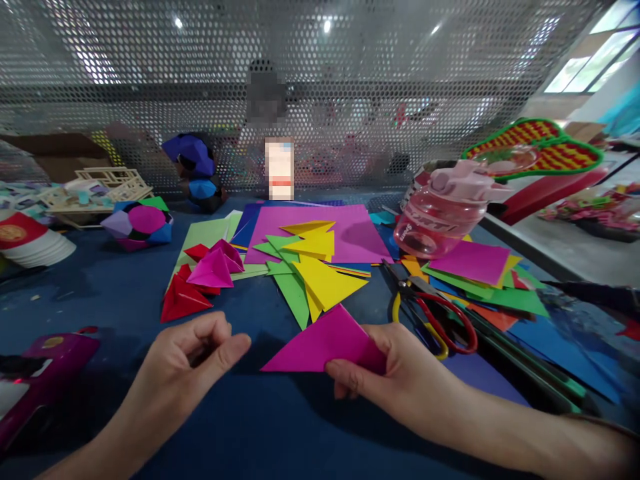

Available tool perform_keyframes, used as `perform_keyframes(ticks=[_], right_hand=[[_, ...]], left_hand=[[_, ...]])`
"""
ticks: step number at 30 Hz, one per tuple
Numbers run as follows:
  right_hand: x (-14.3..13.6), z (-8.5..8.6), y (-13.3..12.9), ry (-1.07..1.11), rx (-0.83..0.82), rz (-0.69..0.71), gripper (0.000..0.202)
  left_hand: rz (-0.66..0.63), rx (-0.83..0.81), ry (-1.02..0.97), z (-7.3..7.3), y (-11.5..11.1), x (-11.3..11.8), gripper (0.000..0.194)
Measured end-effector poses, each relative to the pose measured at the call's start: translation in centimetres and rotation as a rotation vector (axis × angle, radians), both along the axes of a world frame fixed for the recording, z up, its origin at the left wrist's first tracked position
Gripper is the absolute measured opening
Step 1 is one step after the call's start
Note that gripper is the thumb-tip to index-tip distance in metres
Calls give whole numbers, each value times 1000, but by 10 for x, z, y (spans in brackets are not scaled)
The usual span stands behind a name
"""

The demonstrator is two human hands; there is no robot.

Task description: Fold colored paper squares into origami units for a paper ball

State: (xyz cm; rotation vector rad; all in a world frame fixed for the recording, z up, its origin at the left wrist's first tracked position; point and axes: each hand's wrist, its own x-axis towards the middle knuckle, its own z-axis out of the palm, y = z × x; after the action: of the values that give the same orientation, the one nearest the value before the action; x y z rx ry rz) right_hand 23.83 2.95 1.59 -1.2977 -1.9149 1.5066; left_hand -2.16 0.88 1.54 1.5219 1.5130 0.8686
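My right hand [395, 370] pinches a folded magenta paper triangle [327, 340] by its right end, thumb in front. The triangle's long edge faces me and its left corner sticks out over the dark blue table. My left hand [187, 360] hovers a little to the left of it, fingers loosely curled and thumb apart, holding nothing that I can see. Just beyond the triangle lie yellow folded papers [330, 283] and green folded papers [293, 293]. Past my left hand sit red folded pieces [185, 300] and magenta folded pieces [217, 263].
Scissors [445, 323] lie right of my right hand, beside long dark tools [520, 360]. Behind them are stacked coloured papers [470, 263] and a pink bottle [440, 213]. A purple device [55, 360], paper cups [35, 243] and a paper ball [140, 225] stand left. Perforated metal [350, 100] rises behind.
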Motion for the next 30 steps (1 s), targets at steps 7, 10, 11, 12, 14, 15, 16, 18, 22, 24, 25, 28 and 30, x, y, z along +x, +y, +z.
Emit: perform_keyframes(ticks=[7, 10, 11, 12, 14, 15, 16, 18, 22, 24, 25, 28, 30], right_hand=[[-8, 1, -18, 46, -111, 145, 21], [-11, 5, -24, 15, -140, 232, 19], [-11, 6, -25, 19, -145, 251, 19], [-11, 7, -25, 29, -146, 259, 19], [-10, 6, -24, 49, -140, 261, 19], [-9, 6, -23, 55, -138, 259, 18], [-8, 6, -22, 59, -134, 256, 18], [-6, 5, -20, 67, -129, 243, 16], [-4, 5, -15, 51, -113, 181, 15], [-3, 5, -12, 39, -109, 176, 17], [-2, 4, -11, 37, -109, 178, 18], [-1, 3, -5, 32, -90, 153, 21], [1, 2, 0, 23, -70, 107, 24]], left_hand=[[-378, 146, 90, 4, -22, 25, 18], [-508, 163, 112, 4, -29, 31, 17], [-543, 169, 101, 4, -30, 32, 20], [-570, 179, 93, 3, -29, 32, 22], [-589, 198, 114, 2, -27, 31, 24], [-584, 203, 141, 1, -25, 30, 24], [-570, 203, 173, 0, -24, 28, 26], [-538, 177, 240, 0, -23, 26, 32], [-398, 53, 356, 2, -29, 23, 39], [-307, -6, 377, 2, -32, 23, 41], [-269, -21, 371, 2, -33, 23, 41], [-232, -33, 311, 1, -28, 20, 44], [-252, -57, 266, 0, -22, 16, 46]])
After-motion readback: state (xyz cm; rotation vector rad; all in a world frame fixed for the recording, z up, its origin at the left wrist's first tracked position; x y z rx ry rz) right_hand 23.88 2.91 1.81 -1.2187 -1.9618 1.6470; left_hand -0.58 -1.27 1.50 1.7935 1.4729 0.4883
